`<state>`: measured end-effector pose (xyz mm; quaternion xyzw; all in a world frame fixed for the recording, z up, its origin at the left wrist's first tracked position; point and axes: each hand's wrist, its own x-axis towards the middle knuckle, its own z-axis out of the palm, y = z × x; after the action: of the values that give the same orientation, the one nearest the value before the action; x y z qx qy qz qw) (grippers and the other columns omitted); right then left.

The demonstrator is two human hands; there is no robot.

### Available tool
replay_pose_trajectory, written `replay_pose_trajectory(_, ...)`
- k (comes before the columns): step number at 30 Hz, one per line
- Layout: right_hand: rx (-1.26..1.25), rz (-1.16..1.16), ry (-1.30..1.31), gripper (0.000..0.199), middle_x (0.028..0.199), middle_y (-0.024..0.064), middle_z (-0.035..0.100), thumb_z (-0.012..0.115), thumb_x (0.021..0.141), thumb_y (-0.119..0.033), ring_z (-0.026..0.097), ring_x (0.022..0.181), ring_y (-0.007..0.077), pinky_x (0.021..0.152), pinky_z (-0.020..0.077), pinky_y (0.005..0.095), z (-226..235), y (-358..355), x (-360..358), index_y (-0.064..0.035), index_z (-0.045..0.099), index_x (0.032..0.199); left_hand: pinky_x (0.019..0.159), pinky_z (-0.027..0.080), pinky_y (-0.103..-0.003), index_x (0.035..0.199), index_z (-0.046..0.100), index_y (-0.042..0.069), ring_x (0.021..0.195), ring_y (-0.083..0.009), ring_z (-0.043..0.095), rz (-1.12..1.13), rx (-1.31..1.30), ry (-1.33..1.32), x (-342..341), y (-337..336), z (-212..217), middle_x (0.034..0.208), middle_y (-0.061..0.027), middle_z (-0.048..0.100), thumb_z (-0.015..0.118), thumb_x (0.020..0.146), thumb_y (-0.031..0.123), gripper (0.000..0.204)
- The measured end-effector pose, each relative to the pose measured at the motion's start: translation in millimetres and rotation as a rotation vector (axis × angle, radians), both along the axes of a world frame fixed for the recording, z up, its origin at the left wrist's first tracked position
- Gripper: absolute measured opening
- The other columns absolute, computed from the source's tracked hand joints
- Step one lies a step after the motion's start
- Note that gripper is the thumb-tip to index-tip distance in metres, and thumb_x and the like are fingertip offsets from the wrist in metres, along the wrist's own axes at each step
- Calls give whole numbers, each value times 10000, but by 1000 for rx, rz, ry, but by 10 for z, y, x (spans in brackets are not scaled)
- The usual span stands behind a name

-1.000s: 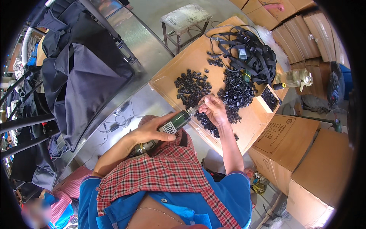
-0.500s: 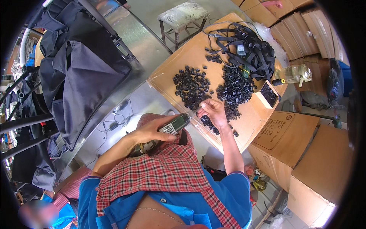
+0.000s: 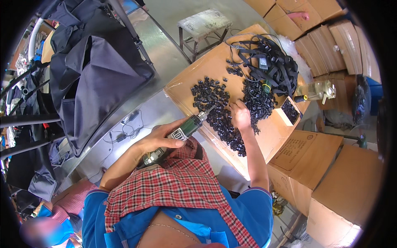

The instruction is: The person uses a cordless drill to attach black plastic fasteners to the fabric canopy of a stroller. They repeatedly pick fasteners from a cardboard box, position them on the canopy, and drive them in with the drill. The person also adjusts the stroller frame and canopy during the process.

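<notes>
My left hand [image 3: 159, 139] is wrapped round a dark green power screwdriver [image 3: 187, 128], its thin bit pointing up and right over the board's near edge. My right hand [image 3: 240, 116] is closed, fingertips pressed together between two heaps on a cardboard-topped table [image 3: 184, 84]. Whatever it pinches is hidden. To its left lies a heap of small black plastic parts [image 3: 210, 96], spreading toward me. On its right is a denser heap of small black pieces [image 3: 259, 98].
Tangled black straps [image 3: 277, 62] cover the table's far end. A small open box [image 3: 288, 111] of black bits and a clear bottle [image 3: 316, 91] are at the right. Cartons [image 3: 306, 155] stack beyond. A stool [image 3: 204, 22] stands behind; black fabric [image 3: 105, 82] hangs left.
My right hand has moved away from the screwdriver's tip, farther over the table between the heaps. The bit is now in plain sight. My left hand keeps its hold on the screwdriver.
</notes>
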<state>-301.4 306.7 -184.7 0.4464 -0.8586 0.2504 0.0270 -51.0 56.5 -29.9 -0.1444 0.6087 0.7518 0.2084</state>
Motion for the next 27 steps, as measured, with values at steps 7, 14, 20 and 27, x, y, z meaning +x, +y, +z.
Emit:
replay_pose_trajectory(7,-619,-124,-617,118,831,77,694,657,892,-19,653,716,104,664,531,242,978,-758,154,27,695,994,575,472,-255,1531,212,59,610,-123,564,142,342,87,112,-77,337,852,-60,569,799,753,314,1008)
replay_pose_trajectory(14,-883,261,-729,161,864,74,683,626,923,-4,653,760,118,725,537,238,2012,-1625,652,37,676,1070,553,481,-260,1536,189,63,620,-132,577,348,358,308,485,-200,765,867,-83,569,813,722,243,1042)
replay_pose_trajectory(20,-865,501,-229,179,917,171,683,637,857,82,680,743,193,673,547,262,2441,-2078,1099,88,677,1031,568,494,-249,1540,188,82,663,-111,579,465,325,431,996,-338,1069,896,-66,580,825,705,225,1060)
replay_pose_trajectory(27,-1011,952,-362,526,1153,270,608,492,988,-255,637,1028,328,879,531,392,2894,-2803,1776,159,456,1311,540,498,-277,1551,120,82,727,-153,571,418,520,699,1778,-774,1090,906,-124,547,868,650,175,1174)
